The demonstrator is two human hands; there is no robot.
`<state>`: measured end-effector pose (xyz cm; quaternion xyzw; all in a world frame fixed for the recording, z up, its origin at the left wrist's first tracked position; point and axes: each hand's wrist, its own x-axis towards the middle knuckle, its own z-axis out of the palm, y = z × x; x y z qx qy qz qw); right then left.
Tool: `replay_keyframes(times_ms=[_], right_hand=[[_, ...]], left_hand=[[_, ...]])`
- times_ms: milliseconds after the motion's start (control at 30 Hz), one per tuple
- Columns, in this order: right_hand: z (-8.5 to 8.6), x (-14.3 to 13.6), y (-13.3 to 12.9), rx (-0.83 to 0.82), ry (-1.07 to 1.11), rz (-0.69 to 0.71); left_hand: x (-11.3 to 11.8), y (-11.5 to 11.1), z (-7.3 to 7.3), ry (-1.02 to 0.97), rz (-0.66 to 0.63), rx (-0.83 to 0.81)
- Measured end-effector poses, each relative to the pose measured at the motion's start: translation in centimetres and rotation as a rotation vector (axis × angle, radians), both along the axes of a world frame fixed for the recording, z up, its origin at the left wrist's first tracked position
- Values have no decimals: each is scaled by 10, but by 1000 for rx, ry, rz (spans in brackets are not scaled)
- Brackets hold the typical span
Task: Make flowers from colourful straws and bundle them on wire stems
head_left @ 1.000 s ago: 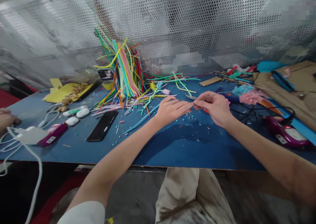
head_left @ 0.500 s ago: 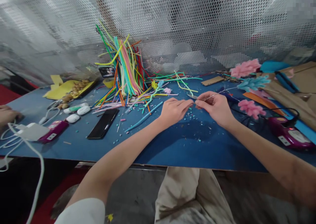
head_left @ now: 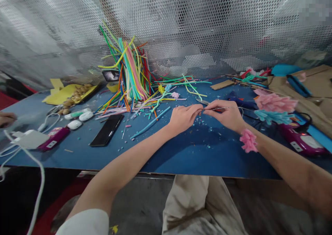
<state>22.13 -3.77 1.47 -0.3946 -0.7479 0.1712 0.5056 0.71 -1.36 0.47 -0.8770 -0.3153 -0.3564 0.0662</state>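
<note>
A blue worktop is backed by a perforated metal screen and topped by a bundle of multicoloured fuzzy pipe cleaners. Thin wire stems are pinched between the closed thumb and fingers of the right hand. The left hand is held beside it, its fingers curled and drawn together near the wire ends; whether anything is gripped there cannot be told. Fluffy pink and blue flowers are seen right of the right hand, a smaller pink flower at its wrist. A black smartphone is laid left of a fuzzy blue strand.
</note>
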Motion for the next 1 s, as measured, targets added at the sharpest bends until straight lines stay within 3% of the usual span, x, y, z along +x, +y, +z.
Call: replay_keyframes(times_ms=[133, 267, 500, 567, 667, 867, 1000], right_hand=[[-1, 5, 4, 143, -104, 33], [-3, 4, 4, 179, -123, 13], [-5, -2, 2, 126, -48, -54], [-5, -3, 1, 119, -52, -75], [-5, -6, 1, 69, -38, -89], [-6, -11, 1, -110, 103, -71], [-7, -14, 0, -157, 144, -69]], left_hand=[[1, -4, 4, -58, -111, -225], [3, -8, 8, -112, -155, -332], [15, -11, 5, -476, -468, -856], [17, -10, 3, -523, -504, -932], [16, -10, 1, -463, -452, -865], [11, -12, 3, -193, -65, -303], [10, -12, 4, -195, -1, -228]])
